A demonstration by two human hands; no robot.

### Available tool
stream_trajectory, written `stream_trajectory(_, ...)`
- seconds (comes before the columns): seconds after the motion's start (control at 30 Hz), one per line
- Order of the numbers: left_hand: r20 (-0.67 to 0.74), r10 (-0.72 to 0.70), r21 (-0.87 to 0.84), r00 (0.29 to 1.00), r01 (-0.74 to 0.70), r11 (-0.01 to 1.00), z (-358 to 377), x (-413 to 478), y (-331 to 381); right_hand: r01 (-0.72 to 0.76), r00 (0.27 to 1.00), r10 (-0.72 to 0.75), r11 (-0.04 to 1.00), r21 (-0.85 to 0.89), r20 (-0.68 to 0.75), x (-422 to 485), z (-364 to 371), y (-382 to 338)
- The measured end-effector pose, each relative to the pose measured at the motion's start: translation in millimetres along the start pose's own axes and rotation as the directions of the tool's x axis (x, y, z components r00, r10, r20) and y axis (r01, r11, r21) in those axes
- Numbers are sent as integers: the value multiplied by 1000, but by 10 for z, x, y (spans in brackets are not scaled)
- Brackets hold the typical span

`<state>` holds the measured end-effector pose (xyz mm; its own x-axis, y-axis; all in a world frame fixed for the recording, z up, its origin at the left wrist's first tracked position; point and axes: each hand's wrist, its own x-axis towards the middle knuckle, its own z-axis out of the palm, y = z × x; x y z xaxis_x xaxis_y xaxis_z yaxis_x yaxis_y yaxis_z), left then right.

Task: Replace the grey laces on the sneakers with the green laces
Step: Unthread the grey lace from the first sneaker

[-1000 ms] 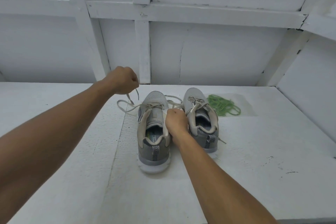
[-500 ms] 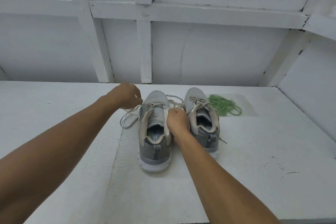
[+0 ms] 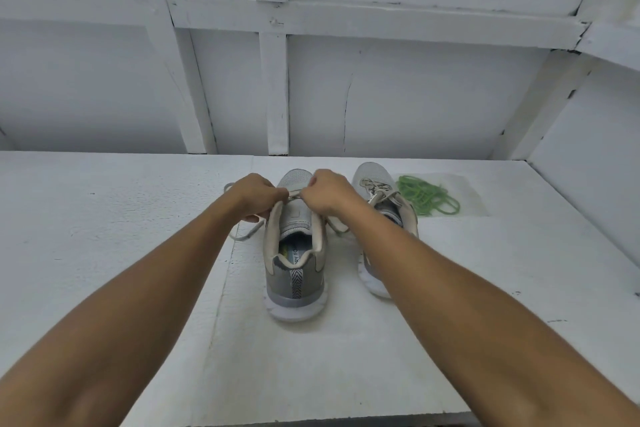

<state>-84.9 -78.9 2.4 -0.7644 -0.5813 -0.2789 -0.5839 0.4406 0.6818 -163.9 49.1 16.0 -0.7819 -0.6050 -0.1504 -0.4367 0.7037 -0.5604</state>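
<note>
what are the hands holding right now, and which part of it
The left hand and the right hand each pinch the grey lace of the nearer sneaker, on the short stretch crossing above its tongue.

My head view is evenly lit, soft and cool, with no glare. The white table (image 3: 104, 253) and wall (image 3: 415, 97) read pale blue-grey. A faint, diffuse shadow sits below the heel of the sneaker (image 3: 296, 270) at centre, falling toward the bottom of the frame. Wide-angle distortion bends the beams (image 3: 346, 15) toward the upper corners and swells the forearms along the lower edge. The centre is slightly soft: the grey lace (image 3: 294, 196) between the left hand (image 3: 258, 196) and right hand (image 3: 332, 194) smears.
</note>
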Motion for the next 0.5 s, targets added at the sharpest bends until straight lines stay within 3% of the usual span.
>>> stream_trajectory(0.1,-16,-18,-95,1000,17,995,-4,7,-76,124,990,-132,982,-141,-49,62,-68,-147)
stream_trajectory(0.2,-18,-30,-188,999,26,982,14,-6,-141,205,979,-204,949,-241,26,125,-79,-247)
stream_trajectory(0.33,-25,-28,-290,999,19,957,50,-12,-200,237,971,-212,897,-372,108,231,40,-261)
stream_trajectory(0.5,-36,-23,-326,999,10,945,77,-18,-216,250,967,-243,818,-517,83,301,146,-265)
